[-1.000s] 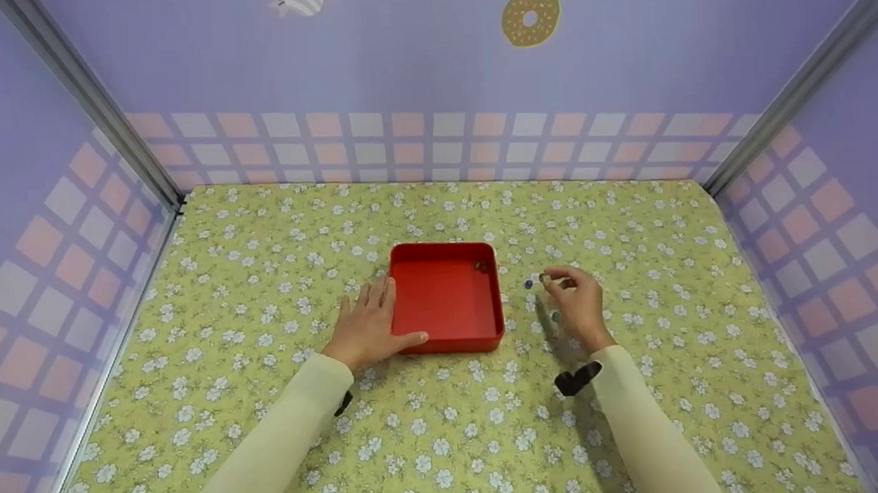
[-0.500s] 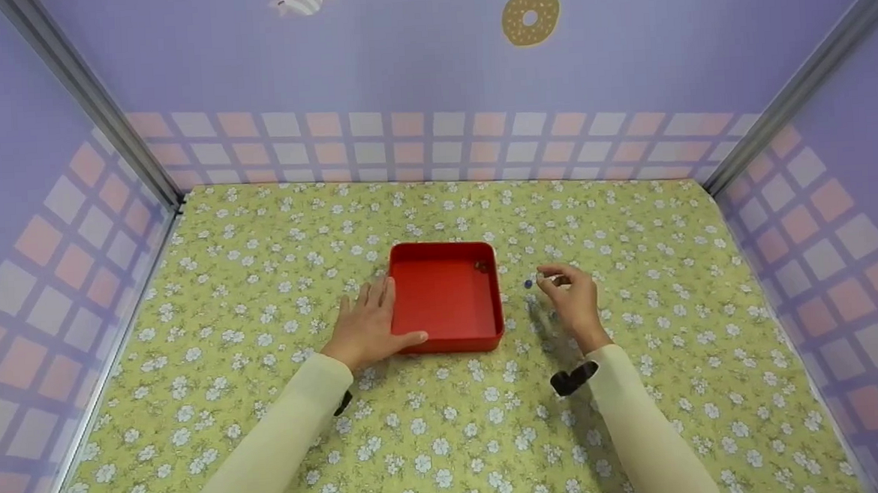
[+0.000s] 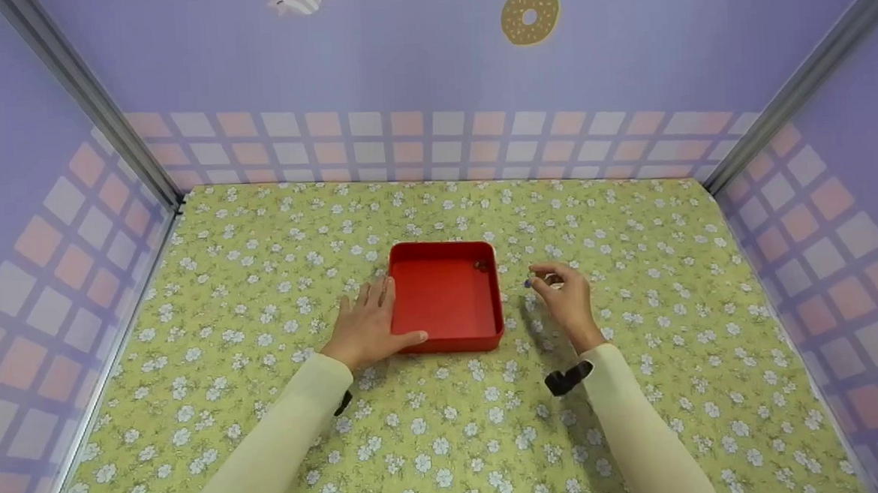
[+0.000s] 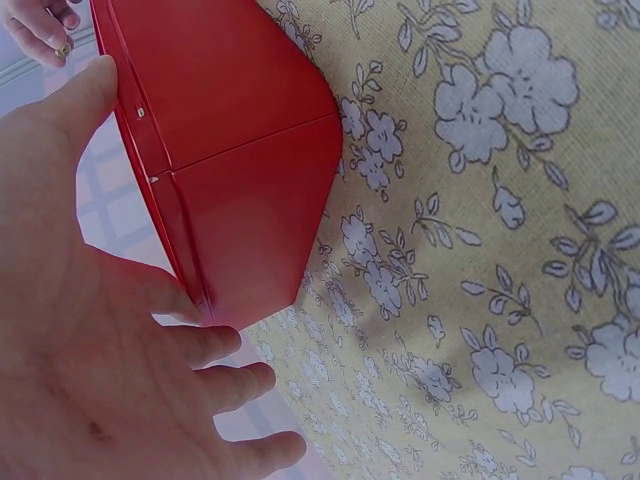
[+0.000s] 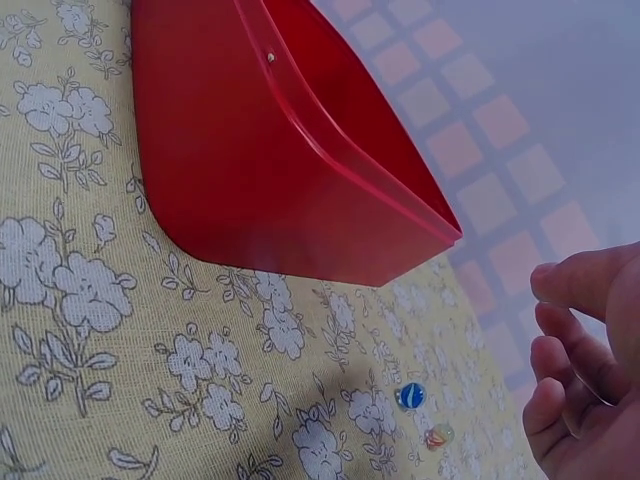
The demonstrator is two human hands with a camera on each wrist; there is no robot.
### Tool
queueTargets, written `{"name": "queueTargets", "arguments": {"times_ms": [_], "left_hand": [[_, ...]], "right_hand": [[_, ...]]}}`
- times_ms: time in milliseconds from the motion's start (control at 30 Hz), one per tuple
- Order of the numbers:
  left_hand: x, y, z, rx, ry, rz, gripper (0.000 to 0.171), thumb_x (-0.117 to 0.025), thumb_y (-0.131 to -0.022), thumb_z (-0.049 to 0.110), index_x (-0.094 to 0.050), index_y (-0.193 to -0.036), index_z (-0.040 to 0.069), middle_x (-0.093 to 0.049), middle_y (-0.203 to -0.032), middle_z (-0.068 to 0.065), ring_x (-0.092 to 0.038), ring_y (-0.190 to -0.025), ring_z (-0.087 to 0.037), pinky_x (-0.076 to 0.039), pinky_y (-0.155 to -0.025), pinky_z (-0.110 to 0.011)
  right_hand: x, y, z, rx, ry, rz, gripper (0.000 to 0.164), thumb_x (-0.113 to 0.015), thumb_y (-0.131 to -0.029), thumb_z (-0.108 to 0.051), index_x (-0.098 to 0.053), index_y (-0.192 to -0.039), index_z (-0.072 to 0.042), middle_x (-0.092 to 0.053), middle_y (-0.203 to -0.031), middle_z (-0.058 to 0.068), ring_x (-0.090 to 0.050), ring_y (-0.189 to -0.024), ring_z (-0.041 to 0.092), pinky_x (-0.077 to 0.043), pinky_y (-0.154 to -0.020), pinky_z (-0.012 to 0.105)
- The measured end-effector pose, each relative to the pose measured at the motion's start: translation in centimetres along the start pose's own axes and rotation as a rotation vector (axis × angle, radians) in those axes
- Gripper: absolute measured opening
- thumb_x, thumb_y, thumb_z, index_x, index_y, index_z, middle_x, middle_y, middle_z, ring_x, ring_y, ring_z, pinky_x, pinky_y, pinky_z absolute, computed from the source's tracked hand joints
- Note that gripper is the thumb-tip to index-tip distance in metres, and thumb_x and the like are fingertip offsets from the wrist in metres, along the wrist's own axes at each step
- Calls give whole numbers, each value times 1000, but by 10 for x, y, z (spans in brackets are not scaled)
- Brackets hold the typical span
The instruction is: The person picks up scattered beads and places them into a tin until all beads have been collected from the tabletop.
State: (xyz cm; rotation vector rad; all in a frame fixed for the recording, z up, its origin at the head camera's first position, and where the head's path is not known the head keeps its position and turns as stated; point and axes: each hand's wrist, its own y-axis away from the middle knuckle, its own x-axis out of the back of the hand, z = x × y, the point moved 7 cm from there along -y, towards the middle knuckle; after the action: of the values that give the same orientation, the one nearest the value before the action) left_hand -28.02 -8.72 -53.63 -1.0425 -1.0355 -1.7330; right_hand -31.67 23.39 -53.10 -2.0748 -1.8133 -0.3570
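Walls (image 3: pixel 429 59), smooth and lilac with printed pink and white squares, are enclosing three sides. Cloth (image 3: pixel 595 216), woven and white-flowered, is spreading underneath. Cream sleeves (image 3: pixel 269 447) are reaching in from the near edge. The box (image 3: pixel 452 346), red, square and round-cornered, is sitting mid-cloth, its smooth sides blocking both wrist views of its floor. The left hand (image 3: pixel 368 329) is lying with fingers extended over the left rim, thumb pressing the near rim. The right hand (image 3: pixel 568 300) is hovering right of the box, fingers curling, pinching an amber marble (image 4: pixel 63 50); it is hiding some cloth from the head view. A black device (image 3: pixel 568 379) is sitting at the right wrist. A round blue marble (image 5: pixel 409 396) is lying on the cloth beside a glassy orange-swirled marble (image 5: pixel 438 437), both right of the box. Brown pieces (image 3: pixel 480 265), too small to identify, are resting in its far right corner.
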Motion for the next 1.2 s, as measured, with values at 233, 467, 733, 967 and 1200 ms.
{"name": "queueTargets", "arguments": {"times_ms": [233,467,733,967,1200], "left_hand": [[1,0,0,1,1,-1,112,-47,-81,80,-4,-157,9,-6,-164,-14,-10,-150,-38,-9,-116,-65],[1,0,1,5,9,-1,111,-48,-81,78,-3,-157,11,-6,-164,-13,-11,-150,-37,-8,-117,-64],[0,0,1,5,19,4,110,-50,-82,76,-6,-157,9,-7,-164,-13,-11,-150,-38,-8,-117,-65],[0,-1,1,8,7,-3,109,-50,-82,76,-5,-157,9,-6,-164,-13,-10,-150,-37,-8,-117,-64],[1,0,1,11,9,-2,110,-51,-82,75,-5,-157,9,-6,-164,-13,-11,-150,-38,-9,-117,-64]], "right_hand": [[-5,1,-3,-11,-21,-14,20,-68,-90,-12,-72,-109,-7,-67,-104,10,-59,-88,15,-49,-64,18],[-9,1,-8,2,9,0,21,-69,-89,-12,-72,-109,-4,-69,-104,11,-58,-86,13,-46,-66,19],[-14,1,-9,-1,-18,-14,19,-69,-89,-12,-73,-107,-7,-69,-104,11,-58,-84,16,-46,-64,21],[-19,0,-13,17,-2,-20,19,-70,-88,-12,-73,-107,-7,-70,-102,11,-60,-82,14,-45,-61,20],[-26,1,-14,-6,-22,-49,19,-70,-89,-14,-73,-107,-8,-70,-102,10,-60,-84,16,-44,-56,21]]}}
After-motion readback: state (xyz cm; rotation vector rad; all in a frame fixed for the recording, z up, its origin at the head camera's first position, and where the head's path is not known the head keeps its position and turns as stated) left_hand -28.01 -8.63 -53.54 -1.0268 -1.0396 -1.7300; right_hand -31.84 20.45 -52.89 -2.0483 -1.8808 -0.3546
